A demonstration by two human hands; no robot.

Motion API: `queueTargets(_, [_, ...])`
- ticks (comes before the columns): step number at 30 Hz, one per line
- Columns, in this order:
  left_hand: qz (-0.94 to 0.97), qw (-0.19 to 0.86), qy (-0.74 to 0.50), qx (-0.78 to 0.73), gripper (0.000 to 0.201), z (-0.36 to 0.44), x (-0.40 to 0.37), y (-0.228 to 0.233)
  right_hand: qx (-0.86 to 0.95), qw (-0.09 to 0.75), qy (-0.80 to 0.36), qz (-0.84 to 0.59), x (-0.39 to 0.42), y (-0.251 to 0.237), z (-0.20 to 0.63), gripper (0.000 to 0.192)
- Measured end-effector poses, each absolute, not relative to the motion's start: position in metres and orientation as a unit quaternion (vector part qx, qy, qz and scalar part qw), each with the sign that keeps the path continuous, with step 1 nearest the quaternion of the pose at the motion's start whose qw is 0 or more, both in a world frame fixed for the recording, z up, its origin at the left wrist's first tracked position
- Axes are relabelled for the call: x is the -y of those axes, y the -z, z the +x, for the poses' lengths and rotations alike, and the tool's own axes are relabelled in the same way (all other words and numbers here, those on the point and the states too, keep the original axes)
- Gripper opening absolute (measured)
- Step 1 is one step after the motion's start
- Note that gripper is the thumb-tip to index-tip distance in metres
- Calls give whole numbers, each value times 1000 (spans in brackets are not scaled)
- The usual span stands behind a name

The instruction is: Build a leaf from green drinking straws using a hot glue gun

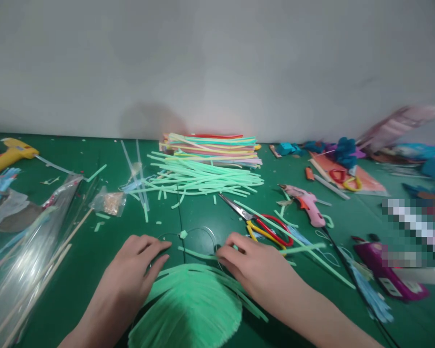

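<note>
My left hand point(132, 270) and my right hand point(252, 263) rest on the green table on either side of a green fringed fan of thin strips point(188, 309). The fingertips of both hands press on a thin wire ring point(203, 232) that lies above the fan. A single green strip point(195, 253) runs between the two hands along the fan's top. Whether the fingers pinch the wire or only hold it down is unclear. Red and yellow scissors point(264, 224) lie just right of my right hand.
A pile of green strips point(203, 179) and a stack of coloured strips point(213, 145) sit behind. A pink glue gun point(308, 205) lies right, a yellow glue gun point(10, 152) far left. Clear plastic wrap and sticks point(32, 261) cover the left. Craft clutter fills the right side.
</note>
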State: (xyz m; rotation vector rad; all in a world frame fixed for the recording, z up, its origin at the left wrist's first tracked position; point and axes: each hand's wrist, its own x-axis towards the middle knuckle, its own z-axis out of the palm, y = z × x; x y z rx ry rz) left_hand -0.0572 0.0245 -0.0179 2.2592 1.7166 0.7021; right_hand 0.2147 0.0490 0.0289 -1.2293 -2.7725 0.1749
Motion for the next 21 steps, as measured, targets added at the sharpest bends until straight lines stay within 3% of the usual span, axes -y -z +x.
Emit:
queueTargets(10, [763,127,-213,-597,24,-57,-26,18,928,60,-71,-361,-65,-13,189,9])
queueTargets(15, [780,114,-190,-585,26,-53,-25,17,918,48,-108,-378,-65,-19,196,11])
queueTargets(21, [764,110,-226,-594,24,-66,-25,3,893,93,-114,-425,-63,-22,217,20])
